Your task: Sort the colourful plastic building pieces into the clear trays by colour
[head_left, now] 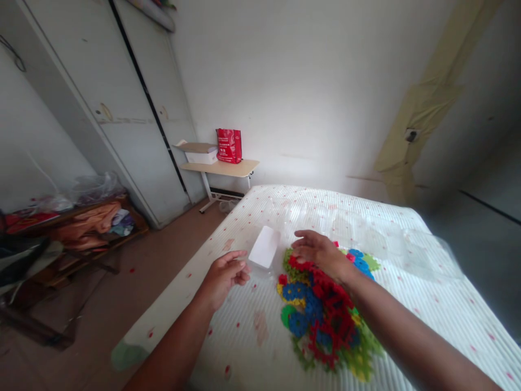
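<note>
A white rectangular card or box lies on the bed with clear plastic around its lower end. Just left of it is my left hand, fingers loosely bent and apart, close to the plastic; I see nothing held. My right hand hovers over the top of a pile of plastic gear-shaped toy pieces, its fingers stretched and holding nothing. The pile mixes red, blue, green and yellow pieces, and my right forearm hides part of it. Behind my right hand lies a row of clear plastic containers.
The bed has a striped, dotted cover. Beyond its far left corner, a small table holds a red bag and a white box. Sliding cupboard doors and a low cluttered shelf stand at left.
</note>
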A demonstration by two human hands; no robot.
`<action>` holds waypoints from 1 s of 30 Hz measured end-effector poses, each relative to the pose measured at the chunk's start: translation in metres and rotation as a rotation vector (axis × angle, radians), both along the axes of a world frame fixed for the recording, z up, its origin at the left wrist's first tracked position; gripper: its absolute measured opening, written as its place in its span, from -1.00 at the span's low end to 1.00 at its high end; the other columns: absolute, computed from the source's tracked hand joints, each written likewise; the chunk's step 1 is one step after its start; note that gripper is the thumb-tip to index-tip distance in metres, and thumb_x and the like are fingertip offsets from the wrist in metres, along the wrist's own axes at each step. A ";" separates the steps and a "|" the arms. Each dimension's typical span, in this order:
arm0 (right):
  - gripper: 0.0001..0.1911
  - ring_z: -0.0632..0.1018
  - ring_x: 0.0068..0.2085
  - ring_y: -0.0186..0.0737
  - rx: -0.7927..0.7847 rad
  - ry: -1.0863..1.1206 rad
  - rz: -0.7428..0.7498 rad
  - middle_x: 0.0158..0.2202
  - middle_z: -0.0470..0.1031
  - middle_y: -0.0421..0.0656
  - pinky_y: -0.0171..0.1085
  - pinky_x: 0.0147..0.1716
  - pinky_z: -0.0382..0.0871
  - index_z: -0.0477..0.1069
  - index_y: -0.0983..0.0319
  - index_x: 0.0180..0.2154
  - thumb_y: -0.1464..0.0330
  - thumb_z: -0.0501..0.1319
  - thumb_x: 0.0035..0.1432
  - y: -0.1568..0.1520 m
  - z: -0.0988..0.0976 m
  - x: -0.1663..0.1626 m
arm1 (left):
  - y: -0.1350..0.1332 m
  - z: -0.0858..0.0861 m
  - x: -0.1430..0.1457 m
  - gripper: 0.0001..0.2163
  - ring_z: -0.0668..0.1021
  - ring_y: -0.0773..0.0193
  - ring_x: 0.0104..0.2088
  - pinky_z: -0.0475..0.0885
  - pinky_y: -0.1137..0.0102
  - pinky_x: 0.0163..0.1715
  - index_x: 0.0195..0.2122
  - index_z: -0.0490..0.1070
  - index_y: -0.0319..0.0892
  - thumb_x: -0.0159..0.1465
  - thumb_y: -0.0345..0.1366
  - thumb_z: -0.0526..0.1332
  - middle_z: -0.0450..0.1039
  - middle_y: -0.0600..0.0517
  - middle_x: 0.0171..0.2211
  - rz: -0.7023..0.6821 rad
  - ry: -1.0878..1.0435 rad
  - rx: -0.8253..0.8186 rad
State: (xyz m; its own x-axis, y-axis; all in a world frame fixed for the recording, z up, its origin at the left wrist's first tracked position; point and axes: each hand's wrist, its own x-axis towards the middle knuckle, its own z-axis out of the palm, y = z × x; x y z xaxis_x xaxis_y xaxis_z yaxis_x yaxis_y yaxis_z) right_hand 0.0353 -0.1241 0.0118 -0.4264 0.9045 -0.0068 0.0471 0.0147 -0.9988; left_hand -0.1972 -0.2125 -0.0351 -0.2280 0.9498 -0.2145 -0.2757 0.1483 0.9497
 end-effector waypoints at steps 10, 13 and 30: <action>-0.68 0.53 -0.17 -0.09 0.461 -0.870 -0.023 -0.22 0.56 -0.03 -0.23 -0.21 0.34 0.51 0.27 -0.17 0.48 0.14 -0.01 0.058 -0.029 -0.041 | 0.022 -0.013 0.000 -0.60 0.50 0.39 -0.60 0.38 0.52 -0.58 -0.10 0.32 -0.38 0.04 -0.38 0.32 0.51 -0.04 -0.55 0.132 -0.049 -0.066; -0.71 0.54 -0.21 -0.14 0.439 -0.934 0.015 -0.24 0.57 -0.04 -0.30 -0.27 0.33 0.52 0.27 -0.20 0.45 0.15 0.01 0.066 -0.037 -0.045 | 0.026 -0.019 -0.002 -0.58 0.50 0.39 -0.60 0.40 0.52 -0.57 -0.04 0.29 -0.40 0.08 -0.40 0.30 0.52 -0.05 -0.54 0.130 -0.037 -0.081; -0.78 0.52 -0.40 -0.29 0.404 -1.137 0.208 -0.43 0.55 -0.10 -0.43 -0.50 0.21 0.54 0.29 -0.37 0.43 0.10 0.09 0.060 -0.023 -0.059 | 0.046 -0.017 -0.006 -0.53 0.25 0.46 -0.80 0.13 0.54 -0.74 0.16 0.19 -0.36 0.21 -0.34 0.03 0.27 0.19 -0.75 -0.093 0.717 -0.294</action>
State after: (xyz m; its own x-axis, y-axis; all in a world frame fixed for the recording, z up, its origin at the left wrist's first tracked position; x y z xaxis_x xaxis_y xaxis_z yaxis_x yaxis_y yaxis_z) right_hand -0.0236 -0.0636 -0.0110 -0.4978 0.8430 -0.2040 0.8492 0.4259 -0.3122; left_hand -0.2036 -0.1665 -0.0522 -0.3283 0.8986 -0.2911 0.4163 0.4143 0.8094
